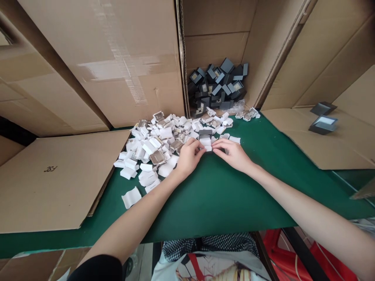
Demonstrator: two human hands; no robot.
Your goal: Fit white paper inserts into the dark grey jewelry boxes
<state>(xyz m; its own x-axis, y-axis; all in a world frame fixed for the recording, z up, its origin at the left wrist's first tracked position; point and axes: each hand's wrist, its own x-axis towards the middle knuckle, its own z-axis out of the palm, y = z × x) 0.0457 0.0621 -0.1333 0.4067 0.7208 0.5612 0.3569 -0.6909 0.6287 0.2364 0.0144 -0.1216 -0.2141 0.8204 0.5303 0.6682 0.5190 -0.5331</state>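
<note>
Small dark box (205,132) is near mid-table, between the two hands, white insert (206,143) showing in it. Clock refs from that box, 12 = away from the wearer.

Clutter: big pile of white inserts (164,134) on the green table (211,203), 9 to 11 o'clock, its edge crowding the left hand (188,158); forearm passes just beside the near pieces. One loose insert (131,198) apart at 8. Smaller cluster (248,114) at 2. Open carton (218,43) at 12 to 1 with a heap of dark boxes (222,84), some lids up, clear plastic (238,105) at its foot. Tall carton (131,50) walls off 10 to 11. Flat cardboard (58,183) at 8 to 9. Two more dark boxes (323,124) on a cardboard flap (340,150), about 3. Pile and carton block the far side; table is open toward 5 to 6.

Orientation: opened box has its dark panel at 12, white side facing the wearer; long axis roughly 12–6, insert creases 9–3.

Grip: left thumb and fingers pinched narrow on the insert's left edge. Right hand (233,153) has fingertips at the right edge, small gap; can't tell if they grip.
</note>
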